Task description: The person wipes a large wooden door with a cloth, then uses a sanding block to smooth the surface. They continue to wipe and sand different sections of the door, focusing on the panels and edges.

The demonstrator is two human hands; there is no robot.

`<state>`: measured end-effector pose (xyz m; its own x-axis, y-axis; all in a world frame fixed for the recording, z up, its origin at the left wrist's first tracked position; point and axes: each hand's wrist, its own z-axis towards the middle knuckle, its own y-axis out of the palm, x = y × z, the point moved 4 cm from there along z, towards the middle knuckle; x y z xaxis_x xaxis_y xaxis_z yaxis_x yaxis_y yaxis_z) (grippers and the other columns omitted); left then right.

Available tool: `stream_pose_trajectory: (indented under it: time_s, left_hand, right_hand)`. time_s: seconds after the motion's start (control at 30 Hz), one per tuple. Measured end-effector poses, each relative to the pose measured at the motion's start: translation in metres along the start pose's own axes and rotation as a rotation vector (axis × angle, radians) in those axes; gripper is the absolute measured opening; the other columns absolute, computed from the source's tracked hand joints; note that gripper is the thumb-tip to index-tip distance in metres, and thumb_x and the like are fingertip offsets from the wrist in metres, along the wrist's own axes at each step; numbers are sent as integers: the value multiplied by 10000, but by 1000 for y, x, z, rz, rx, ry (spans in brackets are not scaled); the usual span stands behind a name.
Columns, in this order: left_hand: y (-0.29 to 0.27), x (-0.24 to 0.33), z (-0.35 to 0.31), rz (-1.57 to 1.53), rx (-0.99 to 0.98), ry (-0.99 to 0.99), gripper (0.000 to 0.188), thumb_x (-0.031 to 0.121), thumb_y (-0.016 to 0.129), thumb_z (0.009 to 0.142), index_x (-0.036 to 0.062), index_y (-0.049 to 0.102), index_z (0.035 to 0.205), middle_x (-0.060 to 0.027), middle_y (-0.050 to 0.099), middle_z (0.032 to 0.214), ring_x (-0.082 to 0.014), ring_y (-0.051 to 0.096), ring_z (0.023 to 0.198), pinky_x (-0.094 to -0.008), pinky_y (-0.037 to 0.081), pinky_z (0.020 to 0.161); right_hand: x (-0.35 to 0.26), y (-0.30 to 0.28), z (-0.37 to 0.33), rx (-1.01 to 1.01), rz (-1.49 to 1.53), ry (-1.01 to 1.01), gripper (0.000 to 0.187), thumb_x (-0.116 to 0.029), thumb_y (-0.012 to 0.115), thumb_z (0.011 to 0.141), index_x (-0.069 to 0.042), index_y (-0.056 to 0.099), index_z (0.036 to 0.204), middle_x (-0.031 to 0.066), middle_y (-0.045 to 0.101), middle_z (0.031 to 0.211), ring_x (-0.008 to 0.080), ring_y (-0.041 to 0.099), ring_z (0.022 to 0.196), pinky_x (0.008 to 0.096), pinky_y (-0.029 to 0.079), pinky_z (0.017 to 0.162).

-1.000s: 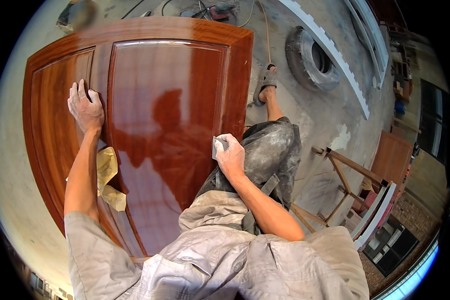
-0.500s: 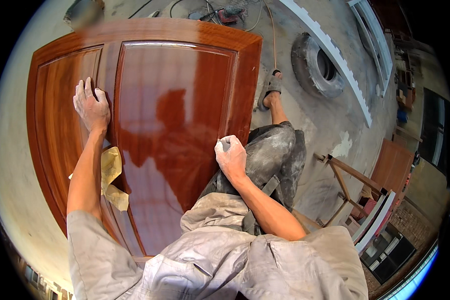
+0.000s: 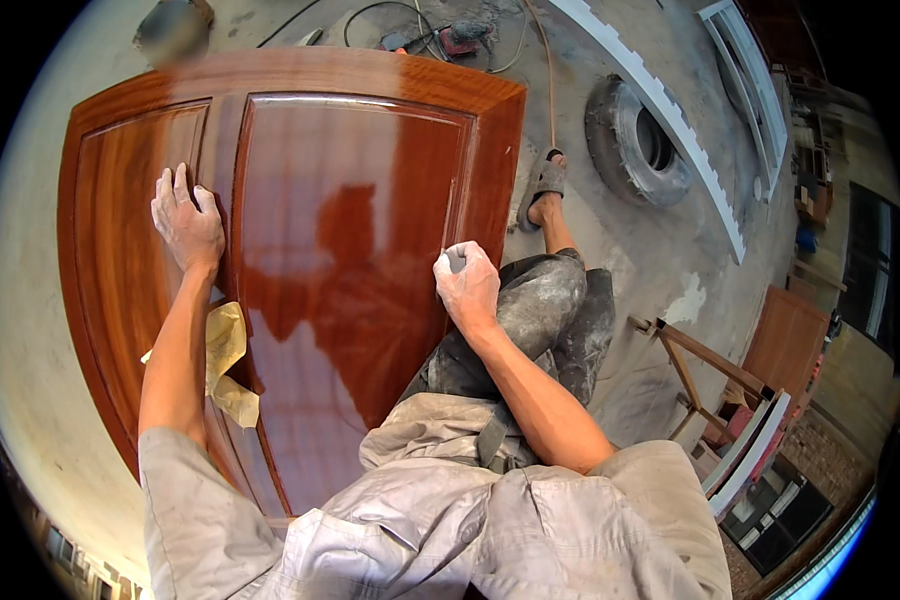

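In front of me lies a glossy red-brown wooden panel door with moulded frames around its panels. My left hand rests on its left part, beside the raised moulding, fingers apart and holding nothing. At the right panel's edge moulding, my right hand is closed in a pinch on a small grey piece of sandpaper, mostly hidden by the fingers. Creased yellowish sandpaper lies on the door next to my left forearm.
A power tool with cables lies on the concrete floor beyond the door. To the right are a tyre, a long pale notched strip and a wooden frame. My bent leg is against the door's right side.
My right hand has moved a little farther up along the moulding, away from me, still pinching the grey piece. The left hand stays in place on the door; the view has shifted slightly.
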<state>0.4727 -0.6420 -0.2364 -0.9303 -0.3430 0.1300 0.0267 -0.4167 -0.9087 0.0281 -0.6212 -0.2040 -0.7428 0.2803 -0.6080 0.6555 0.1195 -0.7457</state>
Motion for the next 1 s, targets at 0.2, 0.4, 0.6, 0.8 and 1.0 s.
stream_pose_trajectory:
  time_s: [0.2, 0.4, 0.6, 0.8, 1.0]
  left_hand:
    - [-3, 0, -3, 3, -39, -34, 508, 247, 509, 1066, 110, 525, 1555, -170, 471, 1619, -340, 389, 1528, -517, 246, 1284]
    - [-1, 0, -3, 4, -37, -37, 508, 240, 513, 1064, 105, 524, 1553, -166, 466, 1624, -339, 387, 1531, -517, 245, 1286]
    - [-4, 4, -8, -16, -27, -29, 512, 227, 552, 1037, 117, 540, 1537, -152, 485, 1606, -327, 408, 1517, -529, 271, 1278]
    - [-2, 8, -3, -35, 11, 5, 502, 223, 566, 1025, 105, 564, 1513, -176, 504, 1582, -362, 437, 1486, -543, 301, 1253]
    - [-8, -6, -6, 50, 65, 11, 482, 226, 560, 1041, 50, 567, 1490, -200, 517, 1556, -373, 444, 1473, -548, 324, 1235]
  right_hand:
    - [-2, -4, 17, 5, 17, -8, 192, -198, 726, 878, -18, 702, 937, 180, 737, 959, 375, 717, 919, 481, 568, 860]
    - [-59, -14, 187, 58, -32, -29, 249, -232, 736, 840, -28, 766, 980, 199, 791, 941, 383, 766, 917, 474, 590, 850]
    - [-44, -14, 163, 10, 21, -9, 253, -209, 732, 838, -3, 761, 981, 219, 786, 943, 397, 765, 922, 477, 592, 846]
    - [15, -20, -7, -112, -94, 71, 185, -195, 700, 864, -12, 690, 892, 199, 736, 892, 394, 728, 895, 477, 567, 850]
    - [-15, -25, 19, -60, 399, 132, 232, -240, 748, 936, -27, 727, 1027, 161, 772, 896, 253, 743, 815, 397, 578, 776]
